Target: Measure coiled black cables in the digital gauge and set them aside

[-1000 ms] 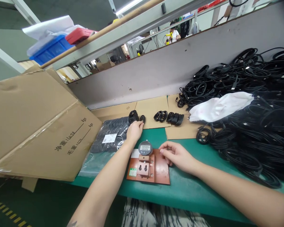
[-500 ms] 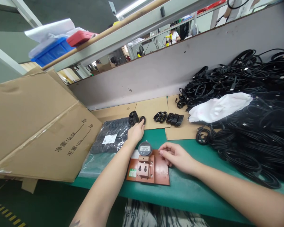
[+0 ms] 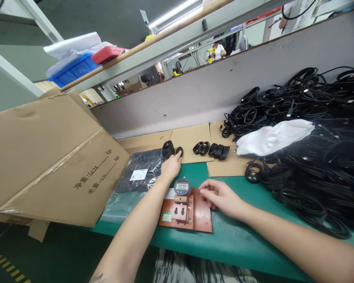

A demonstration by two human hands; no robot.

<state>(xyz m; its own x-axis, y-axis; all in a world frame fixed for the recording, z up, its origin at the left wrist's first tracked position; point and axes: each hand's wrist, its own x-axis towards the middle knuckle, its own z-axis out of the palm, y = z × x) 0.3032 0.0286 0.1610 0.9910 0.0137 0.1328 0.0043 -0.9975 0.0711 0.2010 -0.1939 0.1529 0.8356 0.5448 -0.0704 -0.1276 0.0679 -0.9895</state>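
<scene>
My left hand (image 3: 171, 166) reaches over the green mat, its fingers closed on a small coiled black cable (image 3: 179, 151). Beside that coil is a stack of coiled cables (image 3: 168, 149). Under my left forearm and to its left lies a clear bag of black coils (image 3: 146, 167) with a white label. My right hand (image 3: 222, 196) hovers by the right edge of a reddish-brown base plate (image 3: 202, 214), fingers loosely curled and nothing visible in them. On the plate stands a digital dial gauge (image 3: 182, 186) reading 0.000, above a copper-coloured metal block (image 3: 179, 212).
A large pile of black cables (image 3: 306, 173) covers the right side, with a white cloth (image 3: 274, 137) on it. More coils (image 3: 218, 151) lie on cardboard sheets (image 3: 188, 137) at the back. A big cardboard box (image 3: 53, 157) stands at left. A person (image 3: 218, 50) is visible beyond the partition.
The view has shifted slightly, so the scene sits a little lower and to the right. Both hands keep nearly the same places, the left still at the small coil.
</scene>
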